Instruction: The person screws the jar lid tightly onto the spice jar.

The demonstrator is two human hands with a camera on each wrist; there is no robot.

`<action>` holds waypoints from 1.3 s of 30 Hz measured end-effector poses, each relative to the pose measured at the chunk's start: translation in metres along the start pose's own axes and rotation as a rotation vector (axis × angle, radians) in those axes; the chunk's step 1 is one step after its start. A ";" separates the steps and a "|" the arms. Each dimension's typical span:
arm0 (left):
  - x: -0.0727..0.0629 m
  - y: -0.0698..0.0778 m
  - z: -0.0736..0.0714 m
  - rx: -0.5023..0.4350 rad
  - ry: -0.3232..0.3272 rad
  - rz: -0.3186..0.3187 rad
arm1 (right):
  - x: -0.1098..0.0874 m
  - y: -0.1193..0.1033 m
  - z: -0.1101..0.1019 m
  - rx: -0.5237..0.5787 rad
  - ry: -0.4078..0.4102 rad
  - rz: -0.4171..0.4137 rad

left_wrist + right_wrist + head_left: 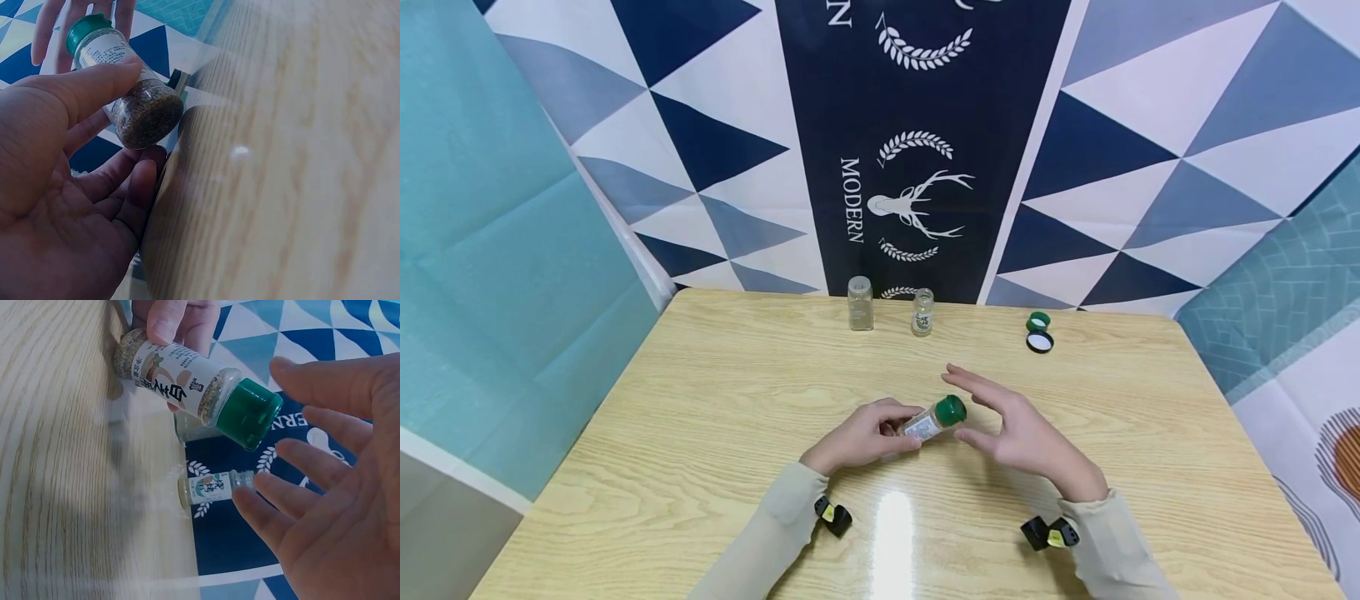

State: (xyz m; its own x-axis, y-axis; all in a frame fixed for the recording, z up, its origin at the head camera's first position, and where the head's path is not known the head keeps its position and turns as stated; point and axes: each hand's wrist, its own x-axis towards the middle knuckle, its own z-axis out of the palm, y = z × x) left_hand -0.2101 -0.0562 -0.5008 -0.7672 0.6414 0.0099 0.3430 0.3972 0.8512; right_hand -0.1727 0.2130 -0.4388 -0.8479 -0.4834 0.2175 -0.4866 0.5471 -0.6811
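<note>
Left hand grips a tilted jar, right hand spread beside its green lid

Nearest, pale sleeves [767,529] cover both forearms, which reach in from the lower edge, each wrist bearing a small black device [832,516] with a yellow patch. The left hand [861,435] grasps the jar [922,427], thumb along one side and fingers on the other. The right hand [1018,433] is released, thumb and fingers apart around the green lid [951,410] without touching it.

The jar is held over the table [737,358], between the hands, leaning with its lid toward the right hand. Small tan grains show through the glass. Its white label [175,376] carries large dark Chinese characters, one looking like 白, with rows of print too small to read.

Farther off, to the right, a black cap [1040,342] lies with its white inside up, a green cap [1038,320] just behind it. Near the far edge stand a small jar [922,313], whose printed label is illegible at this size, and to its left a square jar [861,307] with faint, unreadable lettering.

Beyond the table, a patterned cloth [808,100] reads "MODERN", turned sideways, beside a white deer head [910,206] and leaf sprays; higher up, only a final "N" of another word shows.
</note>
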 end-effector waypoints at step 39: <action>0.002 -0.002 0.000 -0.001 -0.007 -0.004 | 0.003 0.004 0.003 0.079 0.000 0.024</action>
State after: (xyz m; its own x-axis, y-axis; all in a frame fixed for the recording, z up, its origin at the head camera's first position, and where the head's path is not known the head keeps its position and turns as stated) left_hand -0.2125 -0.0556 -0.5029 -0.7647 0.6444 0.0029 0.3395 0.3990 0.8518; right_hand -0.1762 0.2119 -0.4431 -0.8591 -0.4709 0.2004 -0.4481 0.5029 -0.7391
